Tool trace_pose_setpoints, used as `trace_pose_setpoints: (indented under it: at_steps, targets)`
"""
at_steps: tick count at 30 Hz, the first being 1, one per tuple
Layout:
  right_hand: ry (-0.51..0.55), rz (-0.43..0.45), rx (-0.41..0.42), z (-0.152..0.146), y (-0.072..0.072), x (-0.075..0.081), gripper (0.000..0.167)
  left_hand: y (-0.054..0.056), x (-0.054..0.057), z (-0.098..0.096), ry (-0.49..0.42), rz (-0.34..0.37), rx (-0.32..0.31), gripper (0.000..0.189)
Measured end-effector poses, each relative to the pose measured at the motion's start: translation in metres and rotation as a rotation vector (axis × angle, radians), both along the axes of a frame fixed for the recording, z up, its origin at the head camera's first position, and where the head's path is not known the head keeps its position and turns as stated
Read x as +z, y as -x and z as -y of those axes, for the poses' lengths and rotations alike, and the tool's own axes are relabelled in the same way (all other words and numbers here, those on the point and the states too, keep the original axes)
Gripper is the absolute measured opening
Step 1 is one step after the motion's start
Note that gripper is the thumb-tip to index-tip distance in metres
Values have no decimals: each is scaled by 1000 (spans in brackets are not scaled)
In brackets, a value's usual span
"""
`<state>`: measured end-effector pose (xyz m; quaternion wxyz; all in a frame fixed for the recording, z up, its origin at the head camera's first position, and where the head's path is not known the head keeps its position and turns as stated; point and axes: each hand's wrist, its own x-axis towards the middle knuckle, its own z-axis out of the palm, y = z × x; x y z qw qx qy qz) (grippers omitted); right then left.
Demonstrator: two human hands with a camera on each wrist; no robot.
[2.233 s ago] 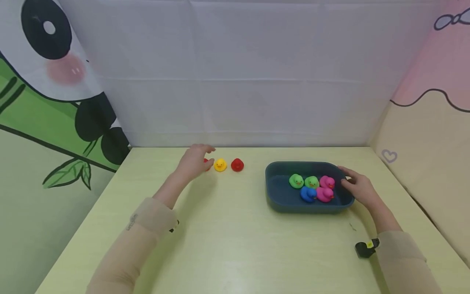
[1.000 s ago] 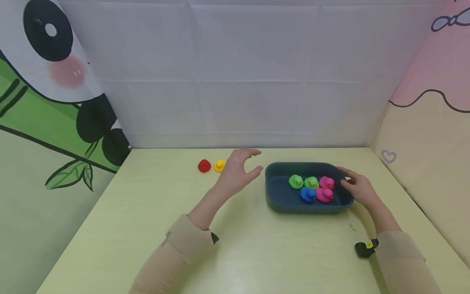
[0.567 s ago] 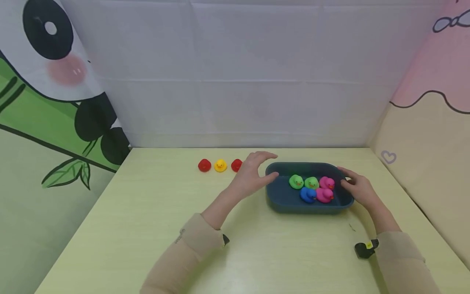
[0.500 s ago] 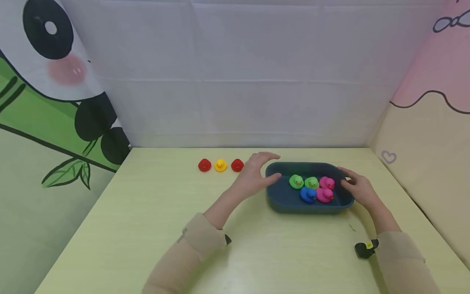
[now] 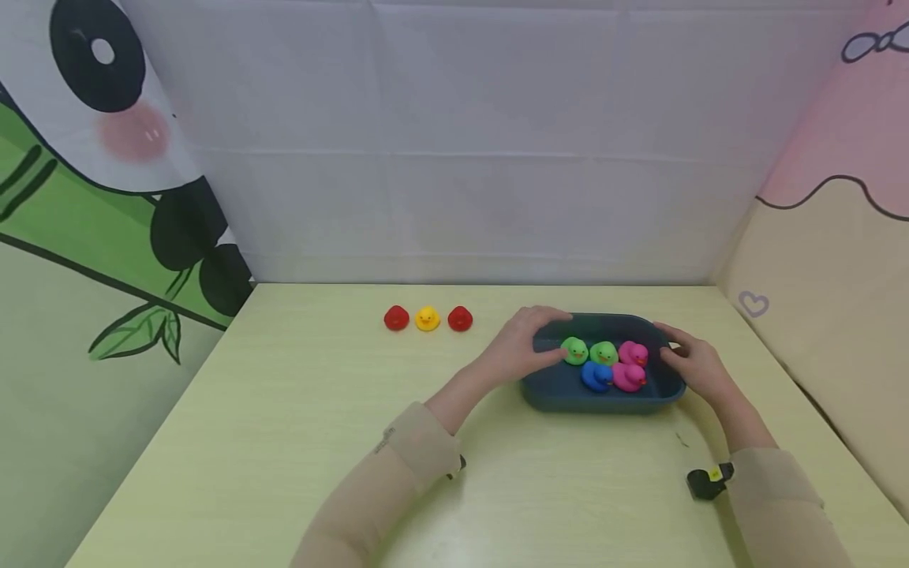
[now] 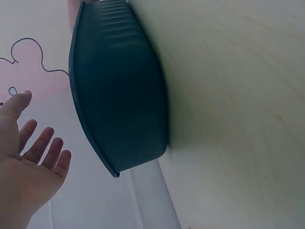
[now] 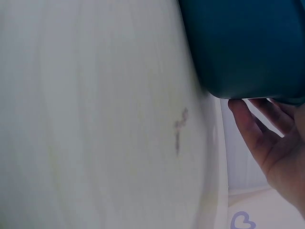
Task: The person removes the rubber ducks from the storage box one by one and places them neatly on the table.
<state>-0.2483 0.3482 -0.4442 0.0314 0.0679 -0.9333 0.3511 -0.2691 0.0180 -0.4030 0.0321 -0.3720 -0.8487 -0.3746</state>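
Observation:
A dark teal plastic tub (image 5: 596, 402) stands at the right of the table, holding rubber ducks: two green (image 5: 604, 353), two pink (image 5: 630, 377) and a blue one (image 5: 597, 376). My left hand (image 5: 521, 347) is over the tub's left end, thumb and fingers spread, the thumb tip overlapping the left green duck (image 5: 575, 351). In the left wrist view its palm (image 6: 28, 181) holds nothing, higher than the tub's rim. My right hand (image 5: 699, 367) grips the tub's right end, with fingers (image 7: 248, 129) against the outer wall in the right wrist view.
Toward the back of the pale table (image 5: 319, 442), a red duck (image 5: 396, 318), a yellow duck (image 5: 428, 319) and another red duck (image 5: 460, 319) sit in a row. A white cloth wall (image 5: 483, 158) rises behind them, and printed walls flank both sides.
My left hand has travelled right, from beside the red and yellow ducks to over the tub's left end, uncovering the whole row. The right hand, tub and ducks have stayed put.

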Motion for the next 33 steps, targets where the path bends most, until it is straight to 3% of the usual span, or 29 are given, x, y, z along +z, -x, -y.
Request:
trace_pose_setpoints:
  at_steps: [14,20,33]
  targets:
    - [13,21,4,-2,-1,3,49,30,-19,-21,111,82,-53,55]
    - [8,-4,6,-3,-1,3,48,37,-25,-29,196,45,-68,54]
    - [0,3,8,-1,-1,3,48,51,-28,-43,404,-16,-135,52]
